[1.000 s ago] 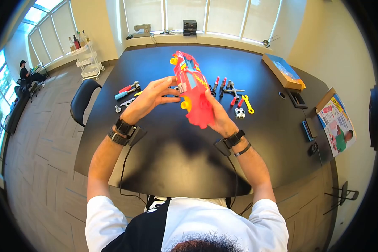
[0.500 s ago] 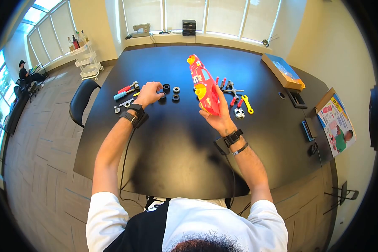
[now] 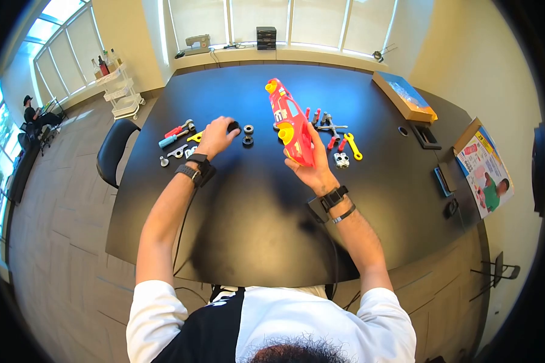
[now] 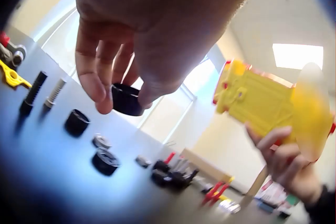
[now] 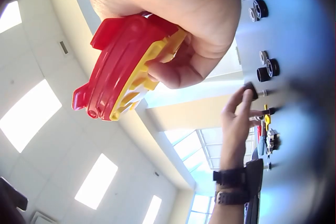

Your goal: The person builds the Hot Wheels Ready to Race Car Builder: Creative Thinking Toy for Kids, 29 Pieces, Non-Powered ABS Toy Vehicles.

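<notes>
My right hand (image 3: 316,166) holds a red toy car (image 3: 296,145) over the table, its nose tilted up and away. Yellow hubs show on the car's side, and its yellow underside (image 4: 257,100) faces the left wrist view. Off to the left, my left hand (image 3: 215,138) pinches a black toy tire (image 4: 126,100) between thumb and fingers, raised above the tabletop. Just right of that hand sit a grey wheel rim (image 3: 248,129) and a black wheel (image 3: 247,140). Another black tire (image 4: 77,122) stands on the table below the left hand.
Toy tools with red and blue handles (image 3: 168,141) lie left of my left hand. Beyond my right hand are a cross-shaped lug wrench (image 3: 332,127), a yellow wrench (image 3: 353,147) and a silver block (image 3: 341,160). An open box (image 3: 406,100) and a printed box (image 3: 485,172) stand along the right edge.
My left hand has left the car, reached left to the wheels on the table and lifted a black tire. My right hand has kept the car, turning it so its side shows.
</notes>
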The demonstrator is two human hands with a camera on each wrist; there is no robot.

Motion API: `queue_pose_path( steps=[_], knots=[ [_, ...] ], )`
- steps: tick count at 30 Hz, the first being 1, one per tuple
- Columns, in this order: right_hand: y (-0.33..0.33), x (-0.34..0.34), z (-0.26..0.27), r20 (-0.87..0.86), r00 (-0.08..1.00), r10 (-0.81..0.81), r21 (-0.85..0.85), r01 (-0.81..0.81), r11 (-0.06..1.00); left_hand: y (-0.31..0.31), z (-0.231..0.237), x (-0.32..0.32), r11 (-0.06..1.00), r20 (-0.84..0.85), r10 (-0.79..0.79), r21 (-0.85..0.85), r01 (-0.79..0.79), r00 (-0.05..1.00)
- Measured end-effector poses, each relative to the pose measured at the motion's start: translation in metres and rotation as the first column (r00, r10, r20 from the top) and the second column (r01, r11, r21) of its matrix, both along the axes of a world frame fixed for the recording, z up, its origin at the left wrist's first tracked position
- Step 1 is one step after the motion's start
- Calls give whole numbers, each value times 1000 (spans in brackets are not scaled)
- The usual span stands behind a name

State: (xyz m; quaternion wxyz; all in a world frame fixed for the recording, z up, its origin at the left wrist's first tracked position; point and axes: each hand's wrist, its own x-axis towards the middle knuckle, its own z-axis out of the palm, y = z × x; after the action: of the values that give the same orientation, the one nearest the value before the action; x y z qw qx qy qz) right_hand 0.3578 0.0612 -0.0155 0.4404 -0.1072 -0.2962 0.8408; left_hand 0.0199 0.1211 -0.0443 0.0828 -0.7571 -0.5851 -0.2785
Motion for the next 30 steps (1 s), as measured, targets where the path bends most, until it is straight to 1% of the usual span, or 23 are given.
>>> queue_pose_path(
  steps=[1, 2, 3, 4, 6, 7, 9, 11, 13, 14, 15, 17, 18, 20, 21, 23, 24, 25, 27, 28, 29, 30],
  knots=[
    [-2, -2, 3, -5, 1000, 1, -3, -1, 1000, -14, 20, 10, 1000, -5, 1, -3, -1, 1000],
    [-6, -3, 8, 37, 999, -35, 6, 34, 999, -39, 55, 30, 987, 313, -97, -90, 131, 945],
    [-8, -3, 10, 81, 994, -71, 17, 69, 997, -60, 81, 46, 952, 606, -148, -127, 278, 781],
    [-7, -3, 9, 82, 994, -70, 13, 69, 998, -73, 91, 55, 952, 608, -145, -131, 278, 781],
    [-4, -4, 5, 84, 995, -57, 25, 55, 998, -96, 102, 68, 884, 717, -298, -43, 466, 630],
    [-6, -5, 5, 84, 995, -55, 22, 54, 998, -107, 107, 75, 884, 718, -295, -45, 465, 631],
    [-12, -10, 10, 97, 991, -92, 33, 89, 995, -123, 114, 86, 845, 633, -427, 26, 533, 646],
    [-14, -18, 13, 73, 993, -92, 62, 87, 994, -127, 110, 95, 850, 644, -437, 66, 523, 628],
    [-14, -21, 18, 47, 995, -94, 96, 89, 991, -134, 113, 100, 864, 487, -493, 178, 471, 721],
    [-15, -22, 19, 13, 997, -80, 107, 78, 991, -139, 113, 104, 884, 514, -460, 191, 427, 724],
    [-16, -24, 20, -22, 998, -65, 118, 67, 991, -143, 114, 106, 884, 513, -461, 193, 426, 724],
    [-20, -29, 26, -42, 996, -78, 129, 83, 988, -151, 116, 111, 905, 560, -419, 198, 376, 714],
    [-22, -32, 29, -54, 993, -107, 135, 113, 984, -158, 116, 115, 905, 560, -420, 199, 376, 714],
    [-26, -34, 31, -66, 988, -137, 136, 145, 980, -169, 113, 120, 910, 618, -414, 274, 311, 668],
    [-27, -33, 31, -79, 985, -150, 149, 161, 976, -171, 109, 116, 912, 622, -411, 268, 312, 667],
    [-27, -30, 23, -88, 983, -163, 156, 175, 972, -175, 98, 98, 855, 504, -518, 318, 410, 691],
    [-23, -25, 14, -149, 985, -89, 162, 113, 980, -172, 89, 87, 819, 468, -574, 323, 474, 672],
    [-25, -23, 13, -210, 978, -15, 173, 52, 984, -173, 89, 81, 820, 473, -572, 318, 476, 670],
    [-36, -19, 9, -197, 979, -43, 128, 69, 989, -176, 89, 71, 906, 462, -423, 228, 357, 779],
    [-41, -17, 8, -180, 979, -92, 91, 110, 990, -170, 87, 64, 939, 487, -339, 219, 264, 805],
    [-47, -17, 6, -161, 977, -137, 54, 148, 988, -162, 84, 52, 974, 526, -228, 138, 182, 819],
    [-54, -13, 4, -142, 982, -123, 70, 134, 988, -152, 84, 42, 976, 547, -211, 156, 150, 810]
  ],
)
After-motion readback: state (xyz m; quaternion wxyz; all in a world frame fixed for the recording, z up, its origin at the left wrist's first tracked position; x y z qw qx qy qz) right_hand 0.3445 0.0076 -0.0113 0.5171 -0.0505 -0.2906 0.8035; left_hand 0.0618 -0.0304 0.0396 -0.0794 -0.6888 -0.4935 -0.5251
